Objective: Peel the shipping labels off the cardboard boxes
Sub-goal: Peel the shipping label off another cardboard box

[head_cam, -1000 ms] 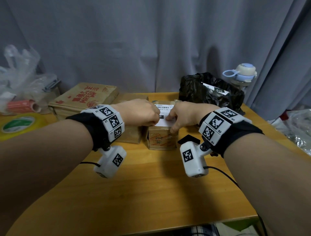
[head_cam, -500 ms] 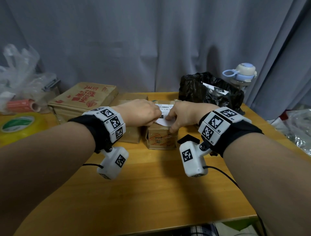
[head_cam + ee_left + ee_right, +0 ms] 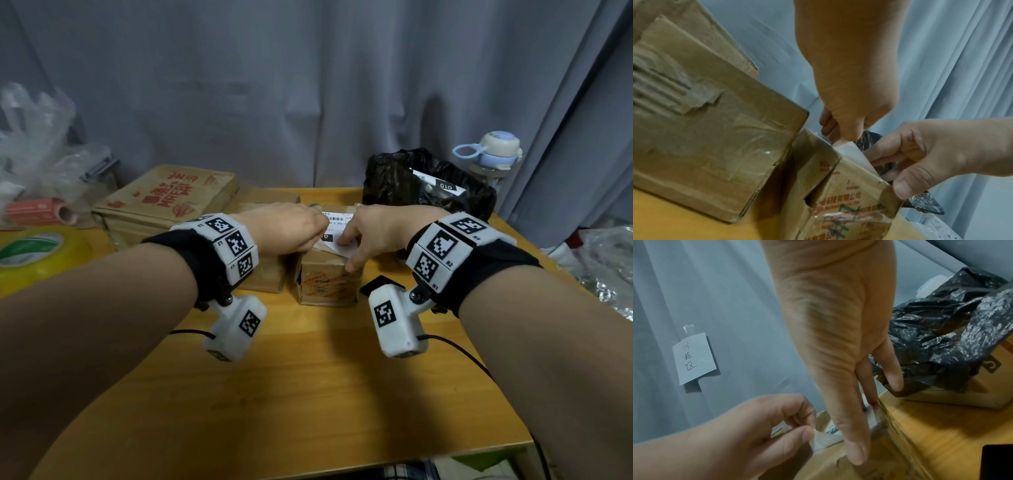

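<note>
A small brown cardboard box stands mid-table with a white shipping label on its top. My left hand pinches the label's near left corner between thumb and forefinger, and that corner curls up off the box. In the right wrist view the left hand holds the lifted corner of the label. My right hand grips the box's top front edge: thumb on the front face, fingers across the top and the label. The label's far part is hidden under the hands.
A plain cardboard box touches the small one's left side, and a red-printed box lies behind it. A black plastic bag and a bottle stand at the back right. A yellow tape roll is at the left.
The label's near left corner has lifted a little further off the box in the left hand's pinch. Both hands stay almost where they were.
</note>
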